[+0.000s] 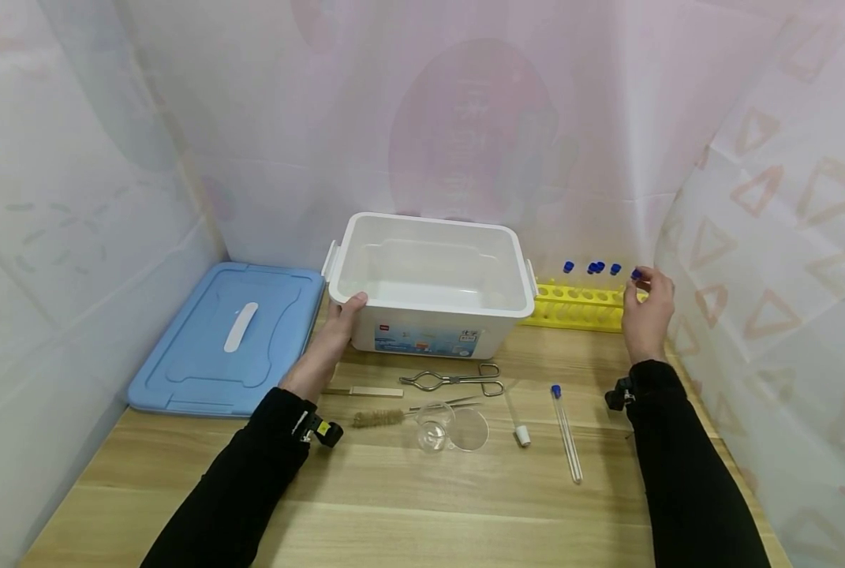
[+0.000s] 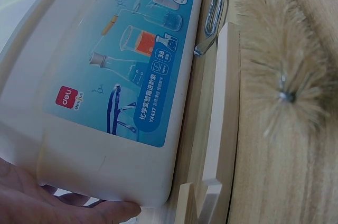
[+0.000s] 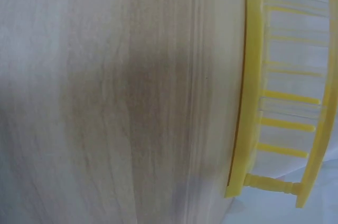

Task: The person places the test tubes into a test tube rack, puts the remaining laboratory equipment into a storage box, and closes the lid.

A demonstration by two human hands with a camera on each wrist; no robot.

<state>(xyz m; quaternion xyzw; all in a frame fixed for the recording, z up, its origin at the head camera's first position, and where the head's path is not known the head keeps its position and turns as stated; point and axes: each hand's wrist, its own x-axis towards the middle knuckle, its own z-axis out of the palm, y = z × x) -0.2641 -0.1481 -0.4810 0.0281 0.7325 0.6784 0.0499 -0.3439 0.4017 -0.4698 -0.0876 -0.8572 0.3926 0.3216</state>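
My left hand (image 1: 333, 335) grips the front left corner of a white plastic storage box (image 1: 436, 312), the thumb against its front wall. Close up, the left wrist view shows the box's blue printed label (image 2: 132, 65). My right hand (image 1: 649, 315) pinches the blue cap (image 1: 636, 274) of a test tube at the right end of a yellow test tube rack (image 1: 578, 315). Several more blue-capped tubes (image 1: 596, 268) stand upright in that rack. Clear tubes between the yellow bars (image 3: 290, 124) show in the right wrist view, where the right hand itself is out of sight.
A blue lid (image 1: 202, 347) lies left of the box. In front of it lie crucible tongs (image 1: 458, 380), a wooden strip (image 1: 375, 391), a tube brush (image 1: 378, 419), clear glassware (image 1: 469, 430), a dropper with a white end (image 1: 522, 435) and a capped test tube (image 1: 567, 435). Curtains enclose the table.
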